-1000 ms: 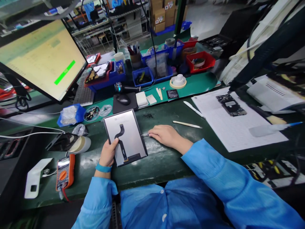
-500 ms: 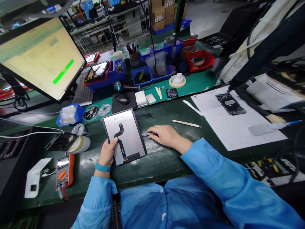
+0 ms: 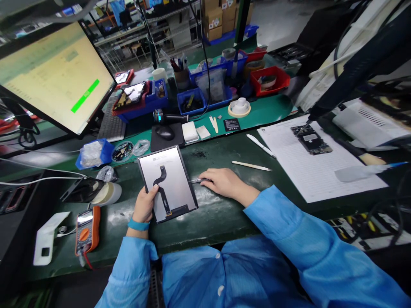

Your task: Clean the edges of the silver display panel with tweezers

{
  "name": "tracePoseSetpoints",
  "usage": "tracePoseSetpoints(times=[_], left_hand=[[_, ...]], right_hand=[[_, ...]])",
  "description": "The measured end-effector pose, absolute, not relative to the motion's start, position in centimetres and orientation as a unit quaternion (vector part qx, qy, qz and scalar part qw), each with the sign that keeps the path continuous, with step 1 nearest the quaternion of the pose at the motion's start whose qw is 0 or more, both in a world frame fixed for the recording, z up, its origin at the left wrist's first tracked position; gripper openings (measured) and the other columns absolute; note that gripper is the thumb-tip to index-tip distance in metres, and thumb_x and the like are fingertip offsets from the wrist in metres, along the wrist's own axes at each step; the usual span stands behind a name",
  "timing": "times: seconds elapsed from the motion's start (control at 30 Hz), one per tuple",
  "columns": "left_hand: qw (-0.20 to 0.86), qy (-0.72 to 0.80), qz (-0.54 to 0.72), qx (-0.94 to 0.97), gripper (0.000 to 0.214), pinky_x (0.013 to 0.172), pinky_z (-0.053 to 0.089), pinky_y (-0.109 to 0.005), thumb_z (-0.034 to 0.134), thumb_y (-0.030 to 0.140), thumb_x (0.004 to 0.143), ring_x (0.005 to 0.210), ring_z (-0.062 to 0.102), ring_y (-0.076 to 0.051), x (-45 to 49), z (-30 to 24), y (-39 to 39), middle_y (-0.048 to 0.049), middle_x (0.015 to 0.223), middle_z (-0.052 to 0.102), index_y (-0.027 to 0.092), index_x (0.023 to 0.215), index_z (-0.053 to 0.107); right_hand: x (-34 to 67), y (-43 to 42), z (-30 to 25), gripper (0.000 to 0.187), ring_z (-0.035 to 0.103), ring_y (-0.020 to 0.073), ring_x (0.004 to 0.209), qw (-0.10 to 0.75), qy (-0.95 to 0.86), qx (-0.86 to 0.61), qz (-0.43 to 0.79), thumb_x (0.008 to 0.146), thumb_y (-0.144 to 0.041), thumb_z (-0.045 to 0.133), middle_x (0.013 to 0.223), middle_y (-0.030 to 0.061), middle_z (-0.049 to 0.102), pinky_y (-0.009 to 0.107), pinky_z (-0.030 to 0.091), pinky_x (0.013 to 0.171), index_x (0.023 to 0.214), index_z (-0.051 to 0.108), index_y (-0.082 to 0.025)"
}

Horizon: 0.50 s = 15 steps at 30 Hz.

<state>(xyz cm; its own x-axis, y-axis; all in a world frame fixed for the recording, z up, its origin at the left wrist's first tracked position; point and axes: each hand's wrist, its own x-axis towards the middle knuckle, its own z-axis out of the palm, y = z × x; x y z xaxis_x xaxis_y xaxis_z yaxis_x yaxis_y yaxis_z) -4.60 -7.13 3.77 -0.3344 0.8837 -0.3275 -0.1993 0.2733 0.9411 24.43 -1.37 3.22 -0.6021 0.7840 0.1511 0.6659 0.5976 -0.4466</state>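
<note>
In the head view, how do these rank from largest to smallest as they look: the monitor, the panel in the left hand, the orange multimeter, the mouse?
1. monitor
2. panel
3. orange multimeter
4. mouse; it lies farther from the camera, so this last pair is unsure.

Left hand (image 3: 144, 206) grip closed; right hand (image 3: 224, 183) pinched, palm down.

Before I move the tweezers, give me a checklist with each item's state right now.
1. Left hand grips the panel at its lower left corner: ok.
2. Panel back faces up, flex cable in view: ok.
3. Right hand holds the tweezers, tips at the panel's right edge: ok.
4. Tips touching the panel: cannot tell.
5. Spudger lies apart from the right hand: ok.
</note>
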Motion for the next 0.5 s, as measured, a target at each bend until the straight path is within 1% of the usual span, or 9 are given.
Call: tracePoseSetpoints(times=[0.2, 0.3, 0.4, 0.5], left_hand=[[0.503, 0.617, 0.536, 0.282, 0.061, 0.073, 0.062, -0.036, 0.090, 0.045, 0.059, 0.075, 0.076, -0.025, -4.71, 3.54, -7.13, -0.0086, 0.095, 0.079, 0.013, 0.105, 0.067], [0.505, 0.615, 0.536, 0.282, 0.061, 0.073, 0.062, -0.036, 0.090, 0.046, 0.059, 0.076, 0.076, -0.025, -4.72, 3.50, -7.14, -0.0086, 0.095, 0.079, 0.014, 0.106, 0.067], [0.504, 0.615, 0.535, 0.285, 0.062, 0.076, 0.062, -0.036, 0.090, 0.046, 0.060, 0.078, 0.076, -0.025, -4.70, 3.47, -7.11, -0.0088, 0.097, 0.079, 0.013, 0.106, 0.067], [0.501, 0.619, 0.533, 0.286, 0.064, 0.076, 0.062, -0.037, 0.090, 0.047, 0.059, 0.077, 0.075, -0.024, -4.65, 3.52, -7.08, -0.0089, 0.096, 0.079, 0.013, 0.107, 0.067]], right_hand=[[24.37, -1.31, 3.14, 0.024, 0.069, 0.0196, 0.091, 0.171, -0.884, -0.408, 0.152, 0.103, -0.034, 0.057, 0.096, 0.0038, 0.076, 0.028, 0.043, 0.071, 0.114, 0.076, -0.026], [24.32, -1.39, 3.08, 0.022, 0.070, 0.0193, 0.090, 0.183, -0.877, -0.412, 0.167, 0.101, -0.034, 0.060, 0.099, 0.0026, 0.077, 0.028, 0.043, 0.072, 0.117, 0.074, -0.026], [24.34, -1.38, 3.03, 0.020, 0.070, 0.0190, 0.091, 0.186, -0.877, -0.410, 0.170, 0.099, -0.032, 0.063, 0.102, 0.0026, 0.077, 0.027, 0.043, 0.071, 0.114, 0.074, -0.025], [24.36, -1.32, 3.02, 0.021, 0.069, 0.0188, 0.090, 0.181, -0.882, -0.406, 0.154, 0.101, -0.033, 0.060, 0.098, 0.0039, 0.075, 0.028, 0.042, 0.070, 0.110, 0.076, -0.025]])
